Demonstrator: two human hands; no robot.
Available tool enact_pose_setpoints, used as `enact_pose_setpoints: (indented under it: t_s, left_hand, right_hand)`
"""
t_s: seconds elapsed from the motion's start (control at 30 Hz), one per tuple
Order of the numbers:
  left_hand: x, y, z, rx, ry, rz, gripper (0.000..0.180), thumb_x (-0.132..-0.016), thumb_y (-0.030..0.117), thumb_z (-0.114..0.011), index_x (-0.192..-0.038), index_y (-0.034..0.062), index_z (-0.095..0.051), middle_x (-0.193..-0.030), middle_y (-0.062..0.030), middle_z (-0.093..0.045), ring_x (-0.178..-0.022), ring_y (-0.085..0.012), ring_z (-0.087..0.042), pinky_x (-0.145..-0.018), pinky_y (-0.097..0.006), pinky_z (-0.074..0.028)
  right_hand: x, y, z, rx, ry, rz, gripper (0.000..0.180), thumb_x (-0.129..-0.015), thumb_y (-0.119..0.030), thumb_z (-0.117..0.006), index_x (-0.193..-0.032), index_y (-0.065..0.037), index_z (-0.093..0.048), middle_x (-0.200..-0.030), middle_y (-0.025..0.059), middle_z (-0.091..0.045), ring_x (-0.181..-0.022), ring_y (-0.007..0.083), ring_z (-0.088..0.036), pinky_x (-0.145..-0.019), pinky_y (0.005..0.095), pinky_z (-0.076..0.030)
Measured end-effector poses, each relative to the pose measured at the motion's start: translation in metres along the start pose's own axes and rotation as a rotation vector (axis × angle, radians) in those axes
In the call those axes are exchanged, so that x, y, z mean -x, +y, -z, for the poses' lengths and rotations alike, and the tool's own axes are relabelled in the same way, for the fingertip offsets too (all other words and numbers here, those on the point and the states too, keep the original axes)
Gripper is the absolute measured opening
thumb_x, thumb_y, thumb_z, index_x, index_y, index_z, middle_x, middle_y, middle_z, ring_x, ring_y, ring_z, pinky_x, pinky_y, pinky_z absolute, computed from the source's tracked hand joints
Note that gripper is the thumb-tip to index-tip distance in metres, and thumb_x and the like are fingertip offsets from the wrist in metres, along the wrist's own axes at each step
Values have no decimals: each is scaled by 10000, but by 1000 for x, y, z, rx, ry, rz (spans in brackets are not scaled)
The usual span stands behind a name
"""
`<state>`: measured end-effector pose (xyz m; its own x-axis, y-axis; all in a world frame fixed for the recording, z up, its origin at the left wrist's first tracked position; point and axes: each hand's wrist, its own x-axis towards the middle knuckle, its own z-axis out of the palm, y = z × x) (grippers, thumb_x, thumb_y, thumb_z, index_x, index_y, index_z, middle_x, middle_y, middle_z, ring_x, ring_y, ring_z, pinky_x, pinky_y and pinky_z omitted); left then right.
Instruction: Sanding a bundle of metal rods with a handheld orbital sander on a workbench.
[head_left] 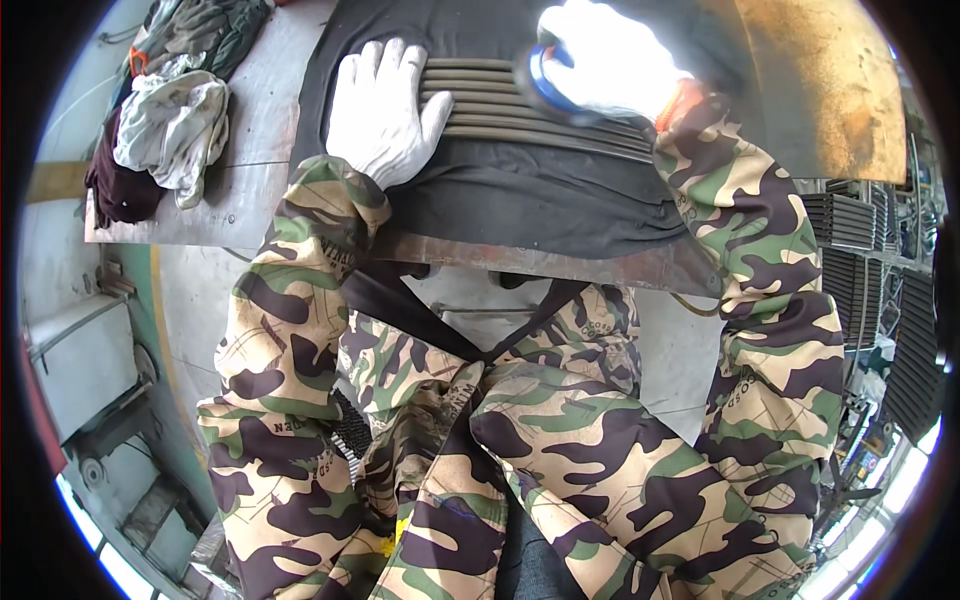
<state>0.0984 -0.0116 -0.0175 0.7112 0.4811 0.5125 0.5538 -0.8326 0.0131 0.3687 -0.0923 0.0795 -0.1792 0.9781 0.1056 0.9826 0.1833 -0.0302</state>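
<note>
A row of several thin dark metal rods lies side by side on a black cloth. My left hand, in a white knit glove, rests flat over the left ends of the rods, its fingers stretched out and the thumb apart. In a white glove with an orange cuff, my right hand is closed on a round blue-rimmed tool above the right part of the rods. Motion and glare blur the tool, so its exact kind cannot be made out. The rods' right ends are partly hidden by my right hand and sleeve.
The cloth covers part of a metal-topped table. Crumpled rags, one of them white, are heaped at its left. A rusty-brown sheet lies at the right. Beyond it are racks of stacked dark bars. A white cabinet stands lower left.
</note>
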Motion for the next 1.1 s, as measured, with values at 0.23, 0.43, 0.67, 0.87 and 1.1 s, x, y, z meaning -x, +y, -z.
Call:
enact_pose_setpoints:
  t_s: [0.23,0.43,0.67,0.87,1.1]
  left_hand:
    - [-24,-7,-14,-11,19,0,470,-986,340,-682,-1246,-50,-662,-1283,-222,-651,-1196,-406,-583,-1039,-504,-455]
    - [-28,-15,-26,-106,4,-46,577,-1010,427,-650,-1366,-26,-628,-1337,-206,-647,-1228,-387,-581,-1046,-497,-443]
    - [-11,-3,-15,-105,-31,-57,577,-1009,406,-651,-1367,-45,-634,-1354,-236,-655,-1232,-405,-587,-1061,-503,-440]
    - [-13,-14,-21,-136,-10,-59,582,-1011,399,-651,-1375,-55,-629,-1369,-241,-643,-1247,-404,-578,-1066,-501,-435]
    - [-12,-1,-5,-62,-122,22,548,-1010,351,-645,-1380,-52,-604,-1376,-240,-629,-1242,-399,-572,-1082,-497,-433]
  right_hand:
    - [22,24,6,-8,50,-19,259,-951,-290,-659,-1074,-73,-729,-1010,215,-708,-940,439,-712,-836,530,-587]
    - [43,48,3,-29,66,1,259,-950,-305,-686,-1082,-84,-720,-980,205,-694,-928,436,-704,-820,530,-584]
    - [61,36,10,-38,30,-7,267,-949,-312,-688,-1088,-86,-710,-1000,202,-669,-969,421,-688,-846,527,-580]
    - [62,45,-24,-1,175,89,188,-949,-249,-701,-1098,-135,-695,-1037,113,-669,-964,342,-690,-840,465,-577]
    - [45,27,-23,-22,91,40,244,-962,-291,-651,-1151,-144,-696,-1097,150,-685,-1028,378,-715,-887,528,-595]
